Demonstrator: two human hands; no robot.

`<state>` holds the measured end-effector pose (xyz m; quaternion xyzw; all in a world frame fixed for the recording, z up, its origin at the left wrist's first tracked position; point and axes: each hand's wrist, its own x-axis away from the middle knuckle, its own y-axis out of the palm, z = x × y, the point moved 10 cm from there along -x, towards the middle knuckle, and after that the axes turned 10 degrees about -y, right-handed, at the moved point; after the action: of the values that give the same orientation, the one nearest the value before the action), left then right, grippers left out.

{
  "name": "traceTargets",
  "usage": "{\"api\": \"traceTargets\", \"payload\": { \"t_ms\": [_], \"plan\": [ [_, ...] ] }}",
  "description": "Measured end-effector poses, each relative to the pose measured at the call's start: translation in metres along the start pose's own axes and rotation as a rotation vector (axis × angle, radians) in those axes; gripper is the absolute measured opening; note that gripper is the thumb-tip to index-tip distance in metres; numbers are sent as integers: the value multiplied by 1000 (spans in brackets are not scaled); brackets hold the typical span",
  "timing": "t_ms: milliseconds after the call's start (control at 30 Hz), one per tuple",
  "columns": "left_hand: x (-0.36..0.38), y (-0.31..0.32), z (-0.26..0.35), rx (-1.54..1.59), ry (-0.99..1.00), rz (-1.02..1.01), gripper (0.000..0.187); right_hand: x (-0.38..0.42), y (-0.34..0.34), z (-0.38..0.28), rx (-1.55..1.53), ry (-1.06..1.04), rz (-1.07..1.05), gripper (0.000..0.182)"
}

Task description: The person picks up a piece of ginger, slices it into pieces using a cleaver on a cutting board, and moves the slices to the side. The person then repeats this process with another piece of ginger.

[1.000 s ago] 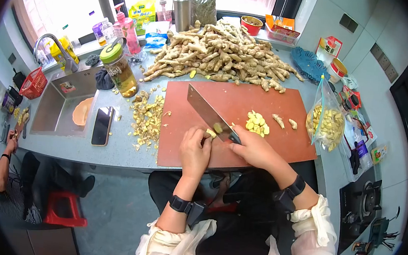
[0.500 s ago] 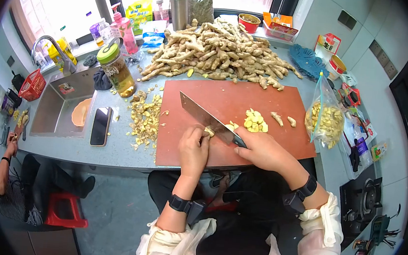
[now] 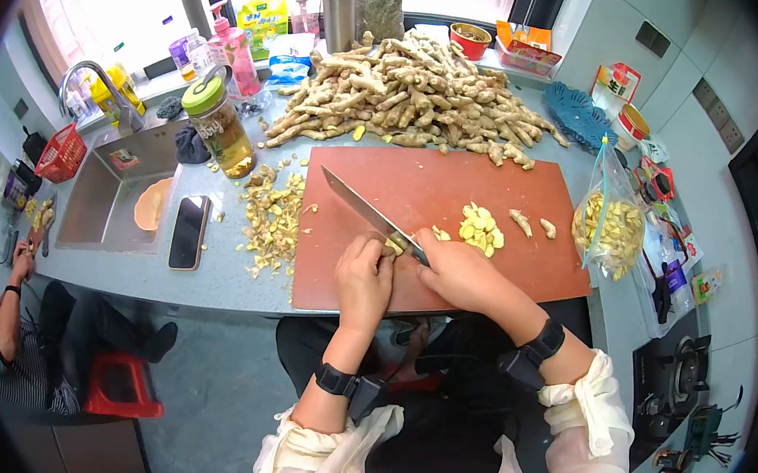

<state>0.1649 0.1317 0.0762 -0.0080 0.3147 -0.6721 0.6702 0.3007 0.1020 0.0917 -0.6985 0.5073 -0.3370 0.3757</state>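
On the reddish-brown cutting board point(image 3: 347, 279), my left hand point(image 3: 364, 276) has its fingers closed on a small piece of ginger point(image 3: 393, 246). My right hand point(image 3: 457, 276) grips the dark handle of a knife point(image 3: 359, 205), whose blade points up and left across the board, beside that piece. Sliced ginger point(image 3: 482, 229) lies right of the blade, with two small ginger pieces point(image 3: 520, 221) further right. Behind the board rises a big pile of whole ginger roots point(image 3: 411, 94). Ginger scraps point(image 3: 273, 217) are scattered left of the board.
A phone point(image 3: 189, 233), a tea bottle point(image 3: 218, 130) and a sink point(image 3: 112, 211) are at the left. At the right stands a plastic bag of ginger slices point(image 3: 609, 224). Another person point(image 3: 10, 329) sits at the far left by a red stool point(image 3: 123, 385).
The knife and my right hand have moved slightly left, and the blade is turned more edge-on. The view has shifted a little.
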Motion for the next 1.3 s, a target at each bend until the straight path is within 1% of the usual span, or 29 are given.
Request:
{"api": "traceTargets", "payload": {
  "t_ms": [33,100,133,200,233,333,467,533,667,733,767,833,967,1033,1167,1233,1300],
  "plan": [
    [1,-2,1,7,15,9,11,-1,6,8,-1,-3,2,32],
    [1,-1,-2,-1,-10,0,12,3,-8,4,-101,-151,201,28],
    [2,-1,-4,-6,-38,-10,13,9,-12,2,-103,-152,202,28],
    [2,-2,-5,13,-72,-11,15,22,-3,20,-471,138,63,26],
    [2,-2,-8,34,-109,-18,18,28,-4,21,-516,134,68,27],
    [2,0,-7,8,-65,-13,23,39,0,26,-516,112,65,30],
    [3,-2,-4,2,-68,-5,22,46,-6,21,-492,93,82,28],
    [3,-1,-6,-23,-60,4,23,46,-14,17,-412,36,115,30],
    [4,3,-14,-31,-75,-7,22,50,-15,19,-430,60,107,34],
    [3,5,-17,-43,-103,-28,24,50,-21,16,-358,-23,157,36],
    [3,5,-16,-44,-103,-29,24,51,-20,17,-360,-23,157,36],
    [1,-3,-4,-46,-42,36,25,52,-18,21,-379,-1,144,35],
    [3,1,-5,-115,-24,0,27,54,-18,22,-406,36,118,35],
    [2,4,-9,-117,-60,-36,28,57,-17,26,-410,151,70,36],
    [0,5,-7,-131,-90,-63,27,59,-16,35,-364,111,114,33],
    [0,0,6,-92,83,29,25,60,-19,34,-363,35,177,26],
    [1,1,4,-113,67,11,25,63,-20,32,-368,53,165,26]
  ]
}}
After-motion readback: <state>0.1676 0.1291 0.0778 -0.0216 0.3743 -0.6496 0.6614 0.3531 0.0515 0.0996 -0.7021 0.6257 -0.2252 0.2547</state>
